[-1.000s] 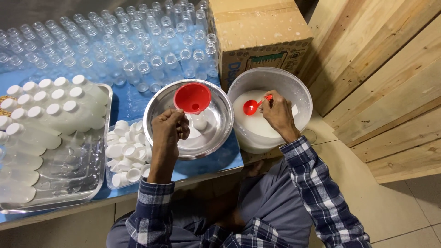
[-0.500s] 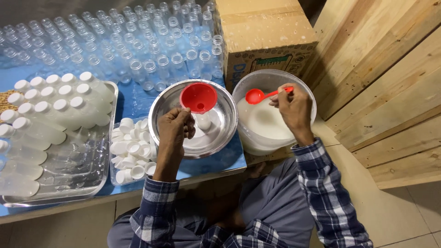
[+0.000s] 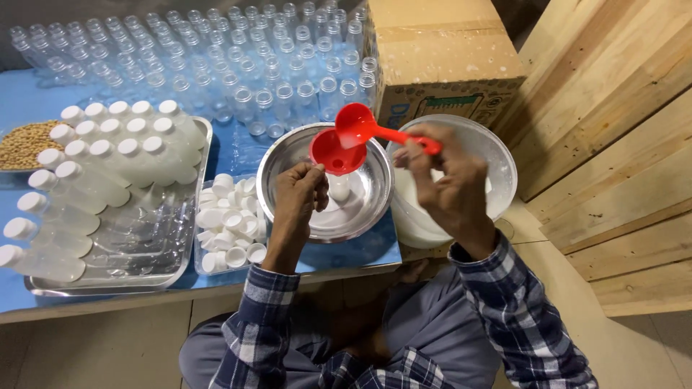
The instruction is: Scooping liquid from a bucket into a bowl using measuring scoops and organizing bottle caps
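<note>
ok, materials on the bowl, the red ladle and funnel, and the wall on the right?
Bowl: polished metal, likely steel; it mirrors the light. Ladle and funnel: glossy red, looks like plastic. Wall: bare wooden planks with visible grain and seams. The right hand holds the ladle; the left hand is at the funnel.

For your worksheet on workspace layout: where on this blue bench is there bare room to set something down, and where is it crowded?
Bare blue table lies between the empty bottles and the tray; a small patch sits before the steel bowl. Bottles, tray and caps crowd the rest.
</note>
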